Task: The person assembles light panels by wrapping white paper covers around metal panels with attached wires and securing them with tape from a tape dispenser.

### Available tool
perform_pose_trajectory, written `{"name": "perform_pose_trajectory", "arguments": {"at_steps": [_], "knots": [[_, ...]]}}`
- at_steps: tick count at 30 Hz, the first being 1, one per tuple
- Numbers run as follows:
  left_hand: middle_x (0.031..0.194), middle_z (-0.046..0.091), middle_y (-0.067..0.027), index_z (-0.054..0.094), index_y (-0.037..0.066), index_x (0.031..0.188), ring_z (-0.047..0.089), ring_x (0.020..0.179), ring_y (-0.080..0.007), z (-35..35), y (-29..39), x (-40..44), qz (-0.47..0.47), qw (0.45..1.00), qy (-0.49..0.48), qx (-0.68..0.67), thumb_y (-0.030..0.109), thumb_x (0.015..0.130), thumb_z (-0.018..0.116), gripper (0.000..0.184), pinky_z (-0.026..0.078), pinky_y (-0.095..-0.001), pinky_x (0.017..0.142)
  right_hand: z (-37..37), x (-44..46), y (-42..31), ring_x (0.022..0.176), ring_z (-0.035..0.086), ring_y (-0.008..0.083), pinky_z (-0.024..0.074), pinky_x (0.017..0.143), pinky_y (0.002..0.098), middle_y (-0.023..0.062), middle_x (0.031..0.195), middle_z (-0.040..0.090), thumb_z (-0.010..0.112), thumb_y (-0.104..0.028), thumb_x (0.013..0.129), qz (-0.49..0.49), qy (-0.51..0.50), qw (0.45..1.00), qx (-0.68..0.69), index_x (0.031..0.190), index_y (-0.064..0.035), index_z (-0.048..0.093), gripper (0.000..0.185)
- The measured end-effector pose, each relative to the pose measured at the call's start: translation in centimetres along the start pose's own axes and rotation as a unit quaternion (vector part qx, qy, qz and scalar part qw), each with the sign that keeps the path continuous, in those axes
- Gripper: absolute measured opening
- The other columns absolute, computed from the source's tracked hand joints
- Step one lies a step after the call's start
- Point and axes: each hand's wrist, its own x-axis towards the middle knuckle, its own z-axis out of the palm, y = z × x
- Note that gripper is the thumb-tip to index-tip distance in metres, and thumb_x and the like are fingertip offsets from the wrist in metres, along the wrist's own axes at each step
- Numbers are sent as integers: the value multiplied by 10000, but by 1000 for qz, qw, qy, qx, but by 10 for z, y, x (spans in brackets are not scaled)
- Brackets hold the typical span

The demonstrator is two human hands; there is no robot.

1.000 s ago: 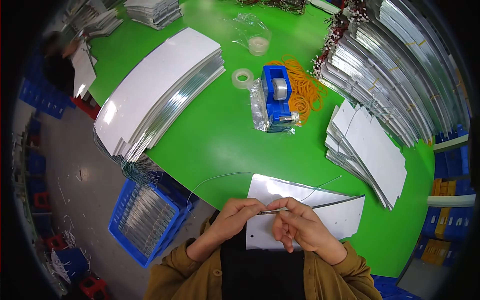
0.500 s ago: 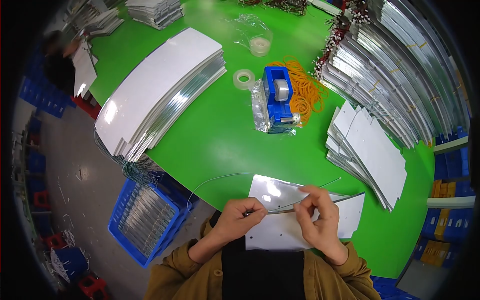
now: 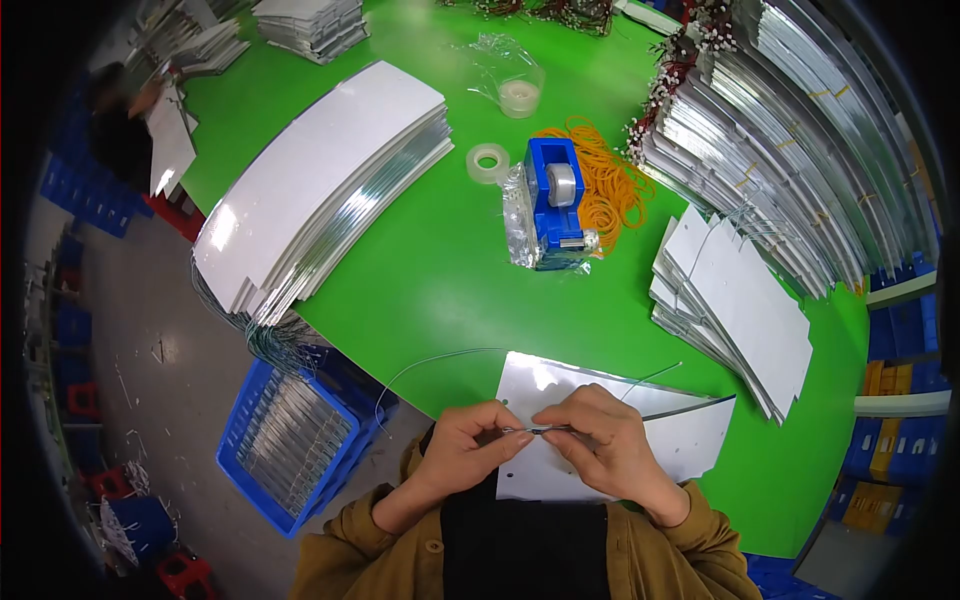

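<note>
My left hand (image 3: 470, 437) pinches a thin wire (image 3: 450, 352) over a white sheet with punched holes (image 3: 660, 445). Beside it, my right hand (image 3: 598, 432) is closed too, thumb and finger gripping the same wire just right of the left fingertips. One end of the wire loops away to the left past the table edge; another end sticks out above the right hand. The sheet lies folded or doubled at the front of the green table, partly covered by both hands. Exactly how the wire is twisted between the fingertips is too small to tell.
A blue tape dispenser (image 3: 556, 205) stands mid-table by orange rubber bands (image 3: 612, 195) and a tape roll (image 3: 488, 163). Stacked white sheets (image 3: 320, 180) lie left, more sheets (image 3: 745, 300) right. A blue crate (image 3: 290, 440) is below the table edge. Another person works far left.
My right hand has moved left and closed on the wire beside my left hand; its fingers were raised and more spread before. The sheet has shifted slightly.
</note>
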Motion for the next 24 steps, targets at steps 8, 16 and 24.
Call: {"name": "perform_pose_trajectory", "arguments": {"at_steps": [8,16,24], "knots": [[601,538,15,595,2,752,395,500,-60,3,21,3,152,983,16,102,-22,767,610,32,321,-176,485,-43,11,-31,580,423,182,348,523,268,36,672,474,643,11,682,-29,-59,990,-124,753,-46,594,103],[605,550,-7,589,-8,731,447,526,-83,7,-8,5,159,982,77,67,47,809,582,95,371,-191,520,-25,2,-32,571,438,191,355,492,277,37,662,462,644,12,635,-82,68,962,-252,775,-55,585,166],[617,581,-31,581,-28,710,491,528,-89,9,-13,7,74,994,69,32,76,853,531,184,396,-193,511,22,-7,2,543,415,179,348,467,263,35,686,438,611,-14,708,-15,89,994,-59,773,-65,563,96]]}}
